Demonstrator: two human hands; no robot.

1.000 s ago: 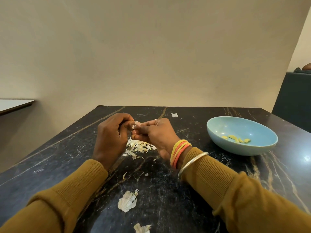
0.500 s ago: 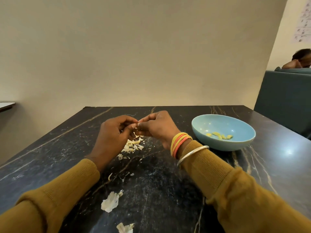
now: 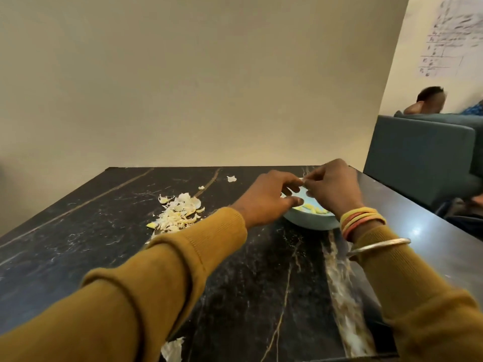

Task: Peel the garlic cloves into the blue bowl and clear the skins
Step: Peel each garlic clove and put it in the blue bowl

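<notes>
- Now the garlic clove (image 3: 303,180) shows only as a tiny pale bit. It is held up right over the blue bowl (image 3: 309,222), between the tips of both hands.
- The right hand (image 3: 333,188) has its fingers curled in and pinches the clove at their tips.
- The left hand (image 3: 269,202) reaches across with straighter fingers. One tip meets the clove but the thumb sits lower, so I cannot tell if this hand grips it or only touches it.
- I think the step is pulling off the last skin and dropping the clove in. The next move needs a soft let-go right above the bowl, with the skin kept out.
- Inside the bowl lie a few peeled cloves (image 3: 315,210), yellow, smooth and curved.
- The bowl is round, shallow and shiny.
- The skins (image 3: 177,214) sit in a heap to the left, apart from the bowl. They are thin, dry, papery flakes, white and yellow. They look very light, so clearing them likely calls for a slow sweep.
- One big flake (image 3: 172,348) lies alone at the near edge.
- The table (image 3: 91,257) is dark, hard stone with pale lines.
</notes>
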